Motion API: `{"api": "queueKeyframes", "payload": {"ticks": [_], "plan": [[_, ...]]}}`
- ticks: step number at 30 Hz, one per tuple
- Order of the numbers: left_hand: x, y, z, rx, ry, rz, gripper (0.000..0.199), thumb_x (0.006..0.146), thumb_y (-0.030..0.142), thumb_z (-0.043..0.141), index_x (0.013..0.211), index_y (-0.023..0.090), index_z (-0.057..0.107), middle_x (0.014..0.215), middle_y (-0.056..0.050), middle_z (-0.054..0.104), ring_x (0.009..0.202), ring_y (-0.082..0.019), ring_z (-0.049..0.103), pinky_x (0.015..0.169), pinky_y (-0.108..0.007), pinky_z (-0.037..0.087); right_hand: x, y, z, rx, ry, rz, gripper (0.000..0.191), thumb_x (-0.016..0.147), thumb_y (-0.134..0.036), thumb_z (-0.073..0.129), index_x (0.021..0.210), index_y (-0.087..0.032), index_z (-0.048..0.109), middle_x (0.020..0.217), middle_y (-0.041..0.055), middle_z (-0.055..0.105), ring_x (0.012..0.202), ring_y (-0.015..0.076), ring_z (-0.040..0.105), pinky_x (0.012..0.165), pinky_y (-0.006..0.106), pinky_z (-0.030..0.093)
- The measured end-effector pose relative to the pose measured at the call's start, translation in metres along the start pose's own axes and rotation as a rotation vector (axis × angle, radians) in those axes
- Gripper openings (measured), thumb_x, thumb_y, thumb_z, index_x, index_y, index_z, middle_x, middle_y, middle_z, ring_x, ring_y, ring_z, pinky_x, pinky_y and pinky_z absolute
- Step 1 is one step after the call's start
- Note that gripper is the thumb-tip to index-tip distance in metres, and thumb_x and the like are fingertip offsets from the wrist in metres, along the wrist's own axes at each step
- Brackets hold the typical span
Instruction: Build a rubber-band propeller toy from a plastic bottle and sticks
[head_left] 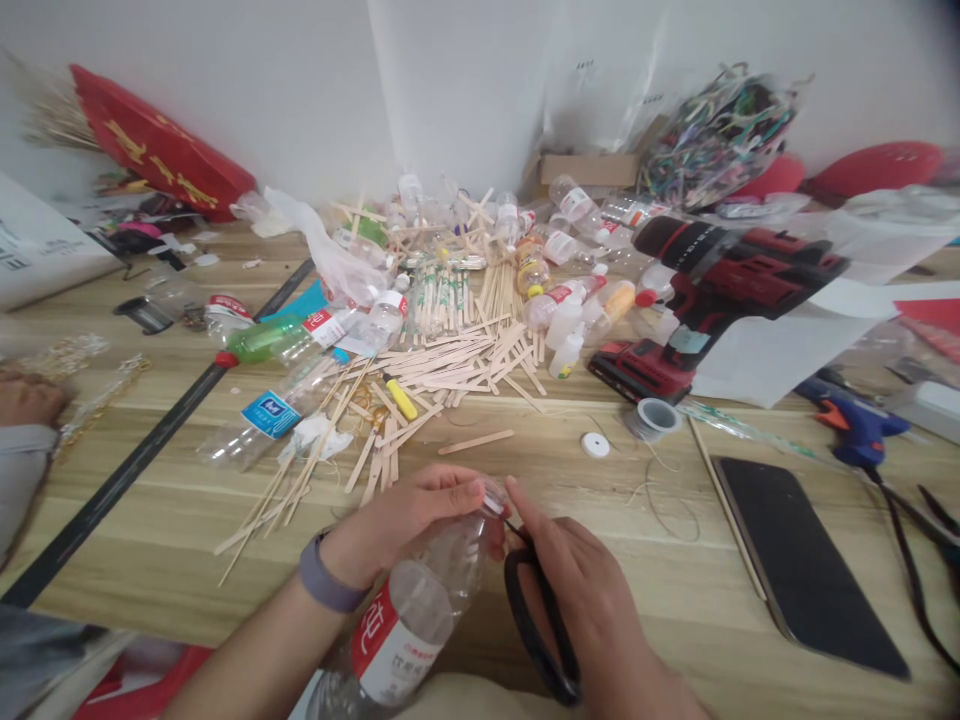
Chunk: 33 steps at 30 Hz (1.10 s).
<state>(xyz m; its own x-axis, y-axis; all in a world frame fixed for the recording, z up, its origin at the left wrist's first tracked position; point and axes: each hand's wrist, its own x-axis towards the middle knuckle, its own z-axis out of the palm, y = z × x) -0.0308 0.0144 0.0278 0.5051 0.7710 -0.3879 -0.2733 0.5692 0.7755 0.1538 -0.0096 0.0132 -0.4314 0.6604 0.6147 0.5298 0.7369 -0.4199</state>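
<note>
My left hand (435,505) is wrapped round the neck of a clear plastic bottle (420,620), which tilts with its mouth away from me. A red and white label circles its body. Black-handled scissors (544,630) are in my right hand (581,580), held close against the bottle's neck. Their blades are mostly hidden between my fingers and the bottle mouth, so I cannot tell whether they touch the plastic. On the table just beyond lie a single wooden stick (475,442) and a white disc (595,445).
Wooden sticks (457,365) and several plastic bottles (289,340) are heaped ahead. A red-black cordless drill (712,290) stands right of them. Farther right lie a phone (806,560) and a blue glue gun (855,420). Another person's hand (30,400) rests at the left edge.
</note>
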Motion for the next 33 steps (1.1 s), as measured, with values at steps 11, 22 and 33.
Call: {"api": "queueKeyframes", "payload": {"ticks": [11, 22, 33], "plan": [[0.001, -0.004, -0.003, 0.021, 0.079, -0.036, 0.043, 0.069, 0.051, 0.083, 0.085, 0.013, 0.074, 0.074, -0.004, 0.071, 0.066, -0.014, 0.061, 0.066, -0.025, 0.044, -0.005, 0.003, 0.005, -0.081, -0.016, -0.016, 0.064, 0.095, -0.006, 0.037, 0.157, -0.012, 0.021, 0.082, 0.0057, 0.076, 0.059, 0.0193, 0.068, 0.052, 0.031, 0.053], [0.006, -0.007, -0.003, 0.104, 0.071, 0.008, 0.045, 0.071, 0.055, 0.08, 0.083, 0.012, 0.072, 0.076, -0.003, 0.068, 0.068, -0.013, 0.056, 0.067, -0.026, 0.041, -0.009, 0.004, 0.005, -0.169, -0.041, 0.019, 0.057, 0.093, -0.004, 0.036, 0.149, -0.014, 0.037, 0.074, 0.0026, 0.072, 0.056, 0.0196, 0.064, 0.051, 0.031, 0.048], [0.007, -0.011, -0.007, 0.055, 0.011, 0.037, 0.043, 0.075, 0.052, 0.078, 0.091, 0.012, 0.074, 0.072, -0.005, 0.072, 0.061, -0.014, 0.06, 0.06, -0.025, 0.044, -0.006, 0.004, 0.0, -0.032, 0.033, 0.018, 0.063, 0.093, -0.002, 0.035, 0.154, -0.017, 0.027, 0.074, 0.002, 0.072, 0.054, 0.0178, 0.065, 0.049, 0.027, 0.051]]}}
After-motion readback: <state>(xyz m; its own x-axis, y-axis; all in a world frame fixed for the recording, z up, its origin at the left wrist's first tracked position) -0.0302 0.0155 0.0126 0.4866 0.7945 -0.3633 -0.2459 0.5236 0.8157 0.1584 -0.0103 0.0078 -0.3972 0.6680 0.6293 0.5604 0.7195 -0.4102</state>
